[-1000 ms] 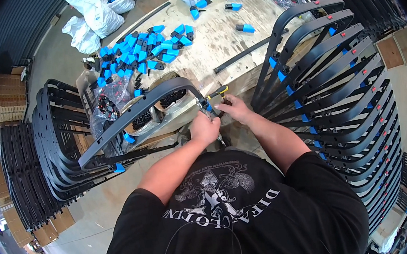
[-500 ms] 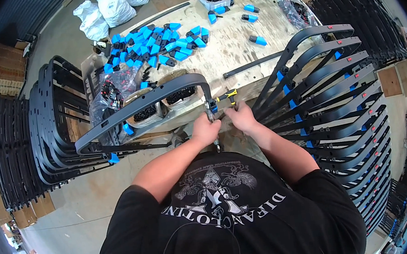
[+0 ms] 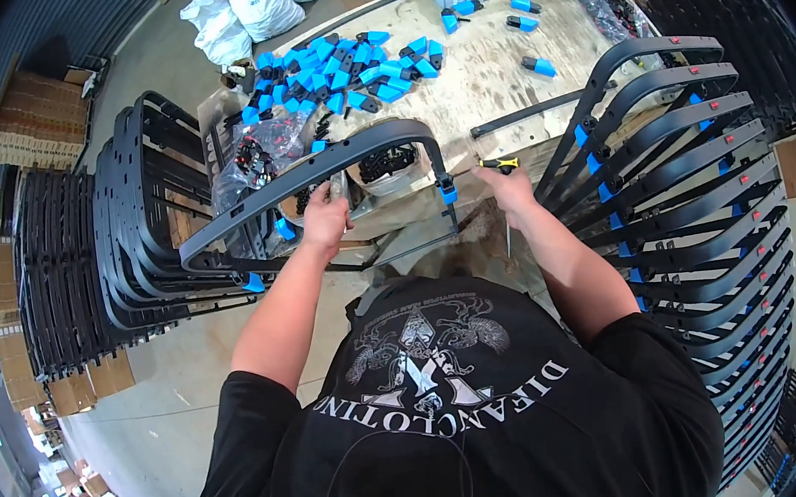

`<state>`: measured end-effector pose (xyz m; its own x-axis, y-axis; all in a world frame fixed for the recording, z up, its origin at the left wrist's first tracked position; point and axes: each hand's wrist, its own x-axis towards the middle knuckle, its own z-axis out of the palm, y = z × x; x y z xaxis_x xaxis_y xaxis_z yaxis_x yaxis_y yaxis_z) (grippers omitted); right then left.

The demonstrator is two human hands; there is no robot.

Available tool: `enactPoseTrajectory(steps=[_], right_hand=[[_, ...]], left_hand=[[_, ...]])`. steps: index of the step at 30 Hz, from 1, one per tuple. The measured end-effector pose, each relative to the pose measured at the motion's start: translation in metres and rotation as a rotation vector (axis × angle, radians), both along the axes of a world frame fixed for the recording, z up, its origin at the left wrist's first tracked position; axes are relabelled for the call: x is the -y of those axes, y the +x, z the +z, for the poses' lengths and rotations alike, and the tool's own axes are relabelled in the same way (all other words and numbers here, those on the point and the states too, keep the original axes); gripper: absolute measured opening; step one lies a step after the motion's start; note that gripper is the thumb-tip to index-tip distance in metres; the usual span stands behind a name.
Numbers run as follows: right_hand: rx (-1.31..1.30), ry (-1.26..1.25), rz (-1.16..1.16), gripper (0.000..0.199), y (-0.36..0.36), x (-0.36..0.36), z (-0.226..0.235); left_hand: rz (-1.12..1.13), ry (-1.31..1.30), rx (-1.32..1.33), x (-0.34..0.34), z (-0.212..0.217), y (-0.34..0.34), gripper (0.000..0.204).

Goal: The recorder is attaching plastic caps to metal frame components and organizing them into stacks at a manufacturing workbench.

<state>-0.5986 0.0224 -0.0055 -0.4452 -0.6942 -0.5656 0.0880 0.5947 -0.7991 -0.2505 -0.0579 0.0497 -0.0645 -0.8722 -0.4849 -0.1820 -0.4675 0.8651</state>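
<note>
The right hand (image 3: 511,191) clasps a yellow-handled tool (image 3: 503,165), best kept off the curved black frame (image 3: 366,141) near the left hand (image 3: 324,224), whose grip is unclear.

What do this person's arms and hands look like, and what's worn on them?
The left hand and right hand wear no gloves. The forearms are bare; black short sleeves belong to a black shirt with pale printed artwork.

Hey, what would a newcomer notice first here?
Probably the heap of bright blue-and-black pieces on the left part of the wooden table. Next, the long row of curved black frames at the right. Then, near the table's front edge, the yellow-and-black-handled tool in the right hand.
</note>
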Motion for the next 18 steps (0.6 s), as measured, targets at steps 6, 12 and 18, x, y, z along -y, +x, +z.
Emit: enactPoseTrajectory(steps=[6,12,18], right_hand=[[-0.416,0.042,0.308,0.021,0.022,-0.067,-0.041],[0.207,0.104,0.438,0.031,0.114,-0.043,0.047],[0.534,0.043,0.112,0.032,0.163,0.078,0.071]], left_hand=[[-0.013,0.097,-0.286,0.032,-0.008,-0.032,0.064],[-0.26,-0.402,0.646,-0.018,0.013,-0.007,0.07],[-0.333,-0.007,0.096,-0.111,-0.041,0.148,0.041]])
